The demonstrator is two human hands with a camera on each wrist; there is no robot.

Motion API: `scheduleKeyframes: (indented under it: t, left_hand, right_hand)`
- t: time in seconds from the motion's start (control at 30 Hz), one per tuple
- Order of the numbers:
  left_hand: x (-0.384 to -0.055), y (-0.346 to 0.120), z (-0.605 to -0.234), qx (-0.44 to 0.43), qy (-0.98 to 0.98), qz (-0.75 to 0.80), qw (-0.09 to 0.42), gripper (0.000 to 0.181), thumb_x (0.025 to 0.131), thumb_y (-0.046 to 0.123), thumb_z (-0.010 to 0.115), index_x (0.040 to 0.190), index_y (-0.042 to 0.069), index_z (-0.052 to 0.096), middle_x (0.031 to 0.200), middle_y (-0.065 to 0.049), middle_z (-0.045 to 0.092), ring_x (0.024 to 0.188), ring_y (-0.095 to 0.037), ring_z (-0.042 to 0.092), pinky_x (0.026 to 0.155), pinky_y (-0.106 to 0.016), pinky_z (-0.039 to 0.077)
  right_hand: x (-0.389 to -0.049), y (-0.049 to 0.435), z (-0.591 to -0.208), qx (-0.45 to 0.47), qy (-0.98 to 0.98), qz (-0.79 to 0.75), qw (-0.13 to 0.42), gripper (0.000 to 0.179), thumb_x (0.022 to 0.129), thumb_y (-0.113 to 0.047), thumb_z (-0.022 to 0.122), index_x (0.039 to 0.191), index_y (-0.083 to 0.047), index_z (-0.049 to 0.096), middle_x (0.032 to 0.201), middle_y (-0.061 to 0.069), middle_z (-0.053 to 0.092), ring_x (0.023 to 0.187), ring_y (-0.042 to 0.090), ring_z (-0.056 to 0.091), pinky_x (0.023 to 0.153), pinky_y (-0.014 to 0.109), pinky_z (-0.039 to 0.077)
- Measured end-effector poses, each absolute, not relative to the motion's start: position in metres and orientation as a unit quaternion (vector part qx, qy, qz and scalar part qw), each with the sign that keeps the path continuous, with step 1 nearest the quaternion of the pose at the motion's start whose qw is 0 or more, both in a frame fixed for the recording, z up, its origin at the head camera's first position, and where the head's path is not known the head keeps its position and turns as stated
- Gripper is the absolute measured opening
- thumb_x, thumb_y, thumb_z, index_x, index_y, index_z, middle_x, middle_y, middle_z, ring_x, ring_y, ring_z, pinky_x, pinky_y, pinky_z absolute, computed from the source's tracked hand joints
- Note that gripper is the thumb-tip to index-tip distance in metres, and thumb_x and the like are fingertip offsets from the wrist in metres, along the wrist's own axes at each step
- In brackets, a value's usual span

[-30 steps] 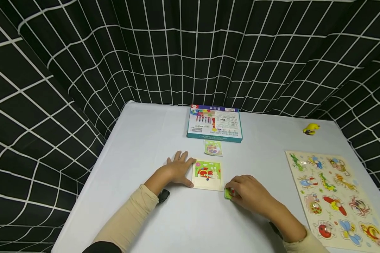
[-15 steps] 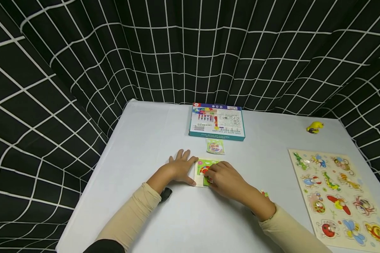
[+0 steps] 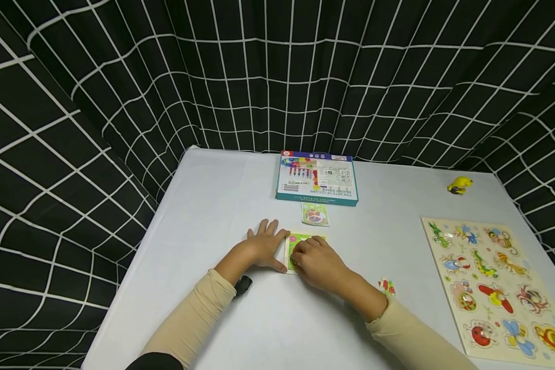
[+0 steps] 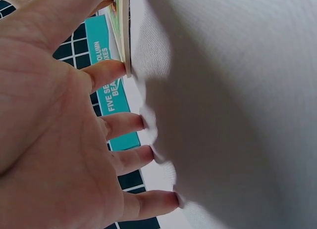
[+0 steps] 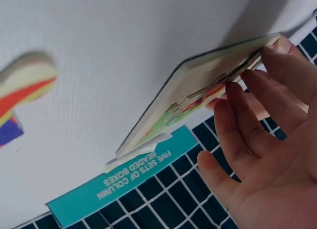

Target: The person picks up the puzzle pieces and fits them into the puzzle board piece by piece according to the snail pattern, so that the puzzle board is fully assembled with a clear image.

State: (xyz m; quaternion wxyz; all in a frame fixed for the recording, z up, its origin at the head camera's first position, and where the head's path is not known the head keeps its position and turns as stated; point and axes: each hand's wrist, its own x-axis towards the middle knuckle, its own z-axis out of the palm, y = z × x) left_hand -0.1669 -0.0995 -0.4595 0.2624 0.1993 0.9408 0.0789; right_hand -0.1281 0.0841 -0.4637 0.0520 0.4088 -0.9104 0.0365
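Note:
A small square puzzle board [image 3: 287, 252] with a green-edged picture lies on the white table in the head view. My left hand [image 3: 261, 249] rests at its left side, fingers spread, with thumb and index finger touching the board's edge. Over the board's middle, my right hand [image 3: 321, 264] pinches a green puzzle piece [image 3: 292, 261] at the lower left of the recess; the fingers mostly hide it. Fitted pieces [image 5: 190, 105] show on the board in the right wrist view. A loose red and green puzzle piece [image 3: 386, 286] lies beside my right forearm.
A small picture card [image 3: 315, 214] lies behind the board, close to a flat teal-edged box [image 3: 317, 179]. To the right is a large insect peg puzzle [image 3: 490, 288]. A yellow toy [image 3: 460, 185] stands at the back right.
My right hand has carried a green piece from the table right of the board onto it, then shifted it left. My left hand stays at the board's edge.

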Motion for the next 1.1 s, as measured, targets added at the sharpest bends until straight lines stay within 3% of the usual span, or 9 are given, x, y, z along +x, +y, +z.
scheduleKeyframes:
  t: [0.23,0.43,0.73,1.1]
  left_hand:
    - [-0.166,-0.1,-0.46,0.201,0.942,0.083,0.256,0.097,0.073,0.057,0.078,0.151,0.023,0.031,0.161,-0.015,0.013,0.148,-0.039,0.006,0.107,-0.069,0.023]
    - [-0.166,-0.1,-0.461,0.204,0.942,0.086,0.253,0.098,0.072,0.058,0.078,0.151,0.023,0.031,0.161,-0.015,0.013,0.148,-0.039,0.006,0.107,-0.069,0.022]
    - [-0.164,-0.1,-0.463,0.198,0.943,0.099,0.247,0.096,0.071,0.054,0.081,0.149,0.023,0.034,0.16,-0.016,0.015,0.147,-0.039,0.008,0.107,-0.07,0.022]
    - [-0.165,-0.099,-0.463,0.199,0.944,0.097,0.245,0.098,0.071,0.054,0.08,0.15,0.023,0.032,0.16,-0.015,0.014,0.147,-0.04,0.006,0.107,-0.07,0.022]
  right_hand:
    - [-0.124,0.086,-0.465,0.392,-0.918,0.035,0.053,0.012,0.083,-0.022,0.076,0.094,-0.017,0.076,0.093,-0.001,0.068,0.093,0.022,0.06,0.095,0.044,0.045]
    - [-0.119,0.091,-0.464,0.392,-0.917,0.061,0.042,0.016,0.082,-0.019,0.077,0.097,-0.014,0.074,0.098,0.0,0.072,0.097,0.022,0.066,0.099,0.053,0.044]
    - [-0.107,0.128,-0.45,0.392,-0.911,0.123,-0.035,0.033,0.082,-0.02,0.078,0.113,-0.013,0.07,0.116,0.0,0.068,0.115,0.024,0.059,0.103,0.059,0.037]
    - [-0.087,0.197,-0.445,0.283,-0.956,0.071,-0.016,0.037,0.067,-0.014,0.086,0.102,-0.013,0.074,0.102,0.001,0.069,0.101,0.023,0.062,0.097,0.056,0.042]
